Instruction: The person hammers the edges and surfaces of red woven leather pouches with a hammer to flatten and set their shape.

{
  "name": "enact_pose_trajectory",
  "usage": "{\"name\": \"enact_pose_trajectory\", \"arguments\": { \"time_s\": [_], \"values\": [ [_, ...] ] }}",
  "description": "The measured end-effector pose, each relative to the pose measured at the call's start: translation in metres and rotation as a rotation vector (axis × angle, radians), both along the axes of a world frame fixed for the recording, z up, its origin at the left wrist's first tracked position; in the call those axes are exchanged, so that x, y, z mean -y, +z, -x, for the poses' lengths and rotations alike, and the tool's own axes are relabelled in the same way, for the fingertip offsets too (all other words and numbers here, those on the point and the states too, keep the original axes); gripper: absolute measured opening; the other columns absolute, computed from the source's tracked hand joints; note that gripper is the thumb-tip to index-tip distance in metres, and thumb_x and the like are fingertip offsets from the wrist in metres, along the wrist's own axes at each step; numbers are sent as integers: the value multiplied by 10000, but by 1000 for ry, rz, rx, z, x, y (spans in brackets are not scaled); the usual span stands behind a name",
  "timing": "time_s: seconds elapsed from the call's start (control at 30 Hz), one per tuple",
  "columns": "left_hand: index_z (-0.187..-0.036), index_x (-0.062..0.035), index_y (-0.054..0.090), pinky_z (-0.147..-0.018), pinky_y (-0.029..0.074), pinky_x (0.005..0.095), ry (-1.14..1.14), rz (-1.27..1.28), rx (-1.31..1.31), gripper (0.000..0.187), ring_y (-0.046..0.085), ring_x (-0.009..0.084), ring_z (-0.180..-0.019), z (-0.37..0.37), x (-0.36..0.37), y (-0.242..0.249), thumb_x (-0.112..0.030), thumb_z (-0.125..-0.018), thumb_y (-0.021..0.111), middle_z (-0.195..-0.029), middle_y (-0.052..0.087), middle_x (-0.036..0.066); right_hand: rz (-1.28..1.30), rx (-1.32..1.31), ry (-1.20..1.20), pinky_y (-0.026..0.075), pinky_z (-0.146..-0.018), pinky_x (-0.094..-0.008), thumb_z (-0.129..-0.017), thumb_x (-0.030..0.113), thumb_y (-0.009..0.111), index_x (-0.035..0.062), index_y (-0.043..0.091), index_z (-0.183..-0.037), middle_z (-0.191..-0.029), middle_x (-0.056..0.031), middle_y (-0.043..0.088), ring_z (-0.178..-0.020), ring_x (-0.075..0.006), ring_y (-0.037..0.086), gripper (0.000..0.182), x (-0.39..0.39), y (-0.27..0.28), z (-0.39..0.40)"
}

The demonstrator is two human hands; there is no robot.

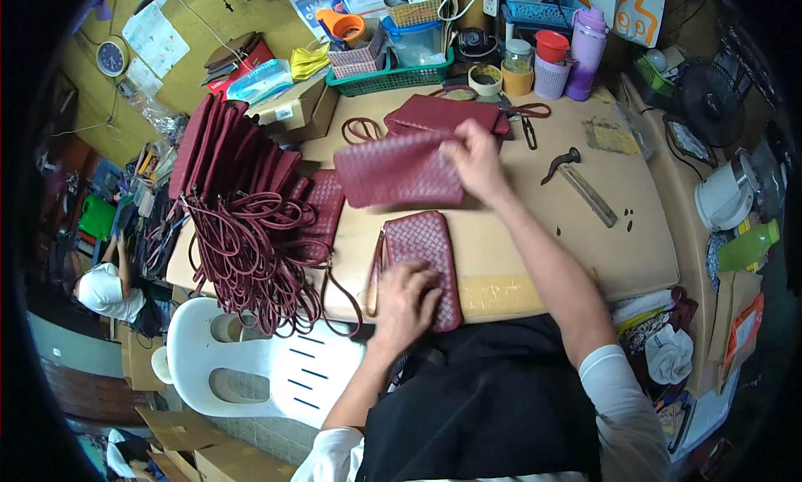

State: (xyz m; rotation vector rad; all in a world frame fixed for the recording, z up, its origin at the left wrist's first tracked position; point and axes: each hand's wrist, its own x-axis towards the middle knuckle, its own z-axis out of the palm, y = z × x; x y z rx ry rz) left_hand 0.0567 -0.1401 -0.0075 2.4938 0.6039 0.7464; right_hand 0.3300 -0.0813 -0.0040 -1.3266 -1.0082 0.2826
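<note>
My right hand [474, 160] grips the right upper part of a dark red woven pouch [397, 171], which is slightly blurred and held over the table. Nearer to me, a second woven pouch [426, 240] lies with its long side toward me, a strap along its left edge. On its lower left part rests my left hand [405, 302], fingers bent and a little apart. Behind the held pouch lies another dark red pouch [434, 113] with wrist loops. A large stack of dark red pouches [242, 148] stands at the left, its many straps [259, 256] hanging over the table's front edge.
A hammer [589, 194] and a black clip [529, 133] lie on the right of the table [643, 248]. Green basket [393, 79], jars and a purple bottle [585, 56] line the back. A white chair [251, 357] is at front left; a person [109, 290] sits farther left.
</note>
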Motion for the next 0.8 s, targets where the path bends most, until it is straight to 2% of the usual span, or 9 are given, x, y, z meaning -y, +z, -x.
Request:
{"name": "enact_pose_trajectory", "arguments": {
  "time_s": [0.1,0.17,0.23,0.37,0.57,0.63,0.7,0.77,0.8],
  "values": [
    [-1290,-111,582,-1080,341,507,167,-83,-222,533,369,443,-1343,18,-17,-3,-225,-797,747,-1456,378,258,-75,-198,56,518,-770,-378,-825,218,745,-17,604,-1029,-893,-157,684,-837,-312,661,342,-6,36,-50],
    [-1350,-102,534,-1107,311,525,170,-117,-317,593,326,457,-1372,14,-17,-5,-256,-814,733,-1495,321,265,301,231,-340,522,-854,-324,-883,152,698,-21,547,-1164,-1086,-158,665,-990,-211,655,362,-4,40,-80],
    [-1377,-84,503,-1132,275,536,152,-41,-213,615,279,474,-1394,7,-12,-19,-250,-827,721,-1524,277,262,260,367,-395,432,-977,-416,-826,276,739,-23,529,-1216,-1225,-241,569,-1149,-342,558,535,25,39,-90],
    [-1353,-56,521,-1155,229,540,82,-22,-73,578,190,479,-1432,-17,9,-28,-211,-830,712,-1566,196,250,513,607,-555,408,-983,-458,-842,259,704,35,479,-1261,-1208,-213,548,-1147,-383,510,526,117,12,-104],
    [-1314,-70,553,-1125,272,517,-118,-49,-153,539,350,414,-1368,-59,25,-12,-270,-835,698,-1434,435,201,933,751,-643,427,-941,-463,-881,261,652,41,456,-1267,-1159,-199,532,-1093,-386,508,486,206,-40,-95],
    [-1313,-76,551,-1102,296,519,-189,34,-330,552,375,394,-1350,-77,12,7,-318,-839,693,-1419,451,182,898,744,-687,443,-915,-449,-895,239,638,28,449,-1273,-1106,-198,550,-1054,-377,530,472,210,-45,-97],
    [-1357,-90,513,-1066,325,520,-137,-226,-166,594,396,368,-1334,-90,-6,0,-368,-856,670,-1405,465,159,850,741,-734,459,-889,-436,-908,216,624,15,442,-1279,-1053,-197,568,-1015,-369,551,459,208,-38,-95],
    [-1383,-96,491,-1066,318,522,-62,-231,-230,613,393,369,-1330,-91,-25,-17,-401,-872,641,-1403,458,169,584,59,-584,474,-837,-438,-927,193,603,-12,441,-1278,-932,-189,596,-907,-352,588,438,208,-15,-71],
    [-1395,-96,482,-1075,304,525,-46,-157,-208,624,388,366,-1330,-87,-27,-19,-419,-879,620,-1411,447,176,585,59,-582,474,-837,-438,-927,193,603,-12,441,-1278,-932,-189,596,-907,-352,588,438,209,-8,-58]
  ]
}}
